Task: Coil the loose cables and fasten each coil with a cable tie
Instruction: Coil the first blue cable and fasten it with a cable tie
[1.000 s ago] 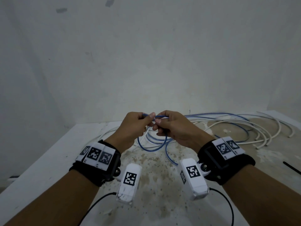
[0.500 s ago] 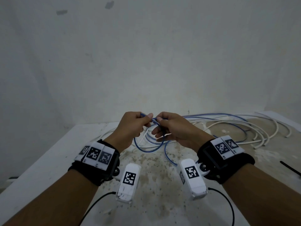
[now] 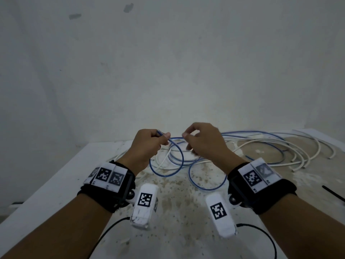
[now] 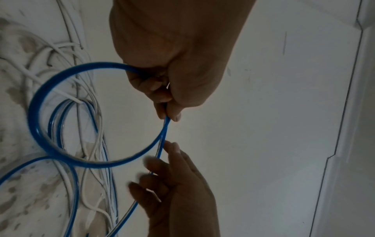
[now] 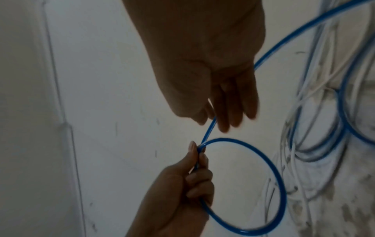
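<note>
A thin blue cable (image 3: 182, 158) hangs in a single loop over the stained white table (image 3: 56, 184). My left hand (image 3: 165, 136) pinches the top of that loop between thumb and curled fingers; the loop (image 4: 33, 121) shows large in the left wrist view. My right hand (image 3: 184, 136) is a short way to the right, and the same cable runs between its thumb and forefinger (image 5: 211, 126). The rest of the blue cable trails right into a tangle with white cables (image 3: 280, 144). A black cable tie (image 3: 334, 193) lies at the table's right edge.
A pale wall (image 3: 168, 71) stands right behind the table. The table's left edge (image 3: 46, 176) runs diagonally beside my left forearm. More blue loops (image 3: 205, 186) lie flat on the table under my hands. Thin black wires (image 3: 104, 238) hang from the wrist cameras.
My hands, touching a second ago, have drawn apart. The right hand slid rightward along the blue cable, while the left kept its hold and the loop under it grew wider.
</note>
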### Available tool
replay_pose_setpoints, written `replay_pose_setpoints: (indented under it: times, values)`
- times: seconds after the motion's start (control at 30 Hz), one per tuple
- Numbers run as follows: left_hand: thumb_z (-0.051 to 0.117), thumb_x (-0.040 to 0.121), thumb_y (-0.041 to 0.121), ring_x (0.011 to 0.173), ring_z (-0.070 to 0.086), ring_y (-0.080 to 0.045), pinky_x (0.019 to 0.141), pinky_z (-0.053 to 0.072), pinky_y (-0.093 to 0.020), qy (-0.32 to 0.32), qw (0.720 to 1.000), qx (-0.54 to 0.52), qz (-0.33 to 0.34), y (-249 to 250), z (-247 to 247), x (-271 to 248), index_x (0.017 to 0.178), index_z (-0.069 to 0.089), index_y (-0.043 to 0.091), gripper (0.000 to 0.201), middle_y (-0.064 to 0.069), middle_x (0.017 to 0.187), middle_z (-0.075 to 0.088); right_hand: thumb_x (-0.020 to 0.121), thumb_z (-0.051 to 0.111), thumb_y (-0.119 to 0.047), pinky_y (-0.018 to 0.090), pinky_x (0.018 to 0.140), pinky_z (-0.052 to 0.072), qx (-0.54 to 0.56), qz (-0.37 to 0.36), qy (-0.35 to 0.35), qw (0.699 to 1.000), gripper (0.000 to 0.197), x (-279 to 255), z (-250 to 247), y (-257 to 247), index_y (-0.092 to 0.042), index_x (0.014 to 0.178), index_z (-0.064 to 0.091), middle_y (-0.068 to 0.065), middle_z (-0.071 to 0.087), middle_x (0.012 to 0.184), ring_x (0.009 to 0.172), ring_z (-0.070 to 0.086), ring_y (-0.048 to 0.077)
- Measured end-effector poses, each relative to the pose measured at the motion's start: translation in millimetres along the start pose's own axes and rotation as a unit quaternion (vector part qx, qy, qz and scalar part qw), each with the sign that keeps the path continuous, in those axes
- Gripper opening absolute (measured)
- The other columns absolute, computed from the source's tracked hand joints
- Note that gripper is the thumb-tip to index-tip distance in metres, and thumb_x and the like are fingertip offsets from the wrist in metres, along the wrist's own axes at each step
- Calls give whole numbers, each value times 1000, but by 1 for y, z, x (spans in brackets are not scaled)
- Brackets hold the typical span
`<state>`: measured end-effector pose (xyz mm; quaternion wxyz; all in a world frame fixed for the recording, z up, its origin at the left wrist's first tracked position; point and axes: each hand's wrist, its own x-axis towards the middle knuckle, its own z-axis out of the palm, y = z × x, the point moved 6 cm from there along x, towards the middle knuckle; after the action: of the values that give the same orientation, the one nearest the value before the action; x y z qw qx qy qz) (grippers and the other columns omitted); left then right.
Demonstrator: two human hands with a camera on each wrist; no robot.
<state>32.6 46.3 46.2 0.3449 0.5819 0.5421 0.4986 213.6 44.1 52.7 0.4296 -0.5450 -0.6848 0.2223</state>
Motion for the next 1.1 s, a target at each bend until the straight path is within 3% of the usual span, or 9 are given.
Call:
replay_pose_setpoints:
  times: [0.07,0.17,0.23,0.33,0.53,0.67,0.83,1.0,1.1]
  values:
    - [68,91,22,52,40,-11,46,34,-21,-11,1000,-4,-4,2,2,-1,81,69,2,22,-6,70,64,88,64,-51,30,74,47,-142,-97,68,983,27,1,-8,-15,-25,94,68,-7,68,82,81,64,15]
    - [68,90,17,46,34,-9,41,28,-19,-42,998,-40,-15,7,10,-4,86,67,-6,24,-3,58,54,92,55,-55,35,79,47,-132,-143,-57,979,41,5,11,-24,-18,97,70,0,68,92,86,60,15]
    - [65,92,14,45,33,-9,41,27,-19,-51,997,-54,-18,11,12,-6,88,66,-8,22,-4,56,55,97,52,-48,32,71,52,-31,-108,-146,983,44,5,21,-23,-11,81,70,1,69,73,67,64,14]
    - [60,93,10,46,39,-10,41,31,-19,-43,997,-62,-20,14,10,-8,85,67,-5,19,-6,63,67,98,54,-44,28,64,49,70,-61,-148,985,50,5,19,-17,-10,63,66,5,65,60,56,59,14]
    - [67,91,22,47,45,-12,46,40,-21,-15,999,-36,-5,11,7,-6,83,74,1,23,0,61,68,100,54,-32,24,64,53,167,5,-153,974,42,5,24,-7,5,95,72,6,69,69,58,61,13]
    - [67,91,21,42,45,-6,45,38,-20,-8,1000,-20,12,11,5,-6,83,73,-1,24,5,54,66,99,55,-36,27,66,54,167,11,-186,968,41,2,25,-9,1,95,72,6,70,72,62,62,15]
    - [68,90,20,44,44,-7,45,38,-19,-10,999,-33,5,12,4,-5,84,74,-2,23,0,58,64,98,57,-32,42,77,59,207,34,-218,953,38,3,29,-9,5,93,67,3,55,61,54,54,14]
    - [68,91,21,49,47,-13,47,43,-21,-17,999,-47,10,16,7,-4,87,73,-4,26,-8,66,65,101,53,-31,31,67,56,239,69,-242,938,29,2,28,-10,-5,90,62,-2,40,59,51,39,11]
    - [62,93,36,71,65,-19,69,56,-31,17,999,-26,24,13,1,0,88,71,7,30,-8,82,71,102,52,-31,27,59,49,261,81,-233,933,28,5,25,-9,-11,82,57,-4,37,58,48,34,10]
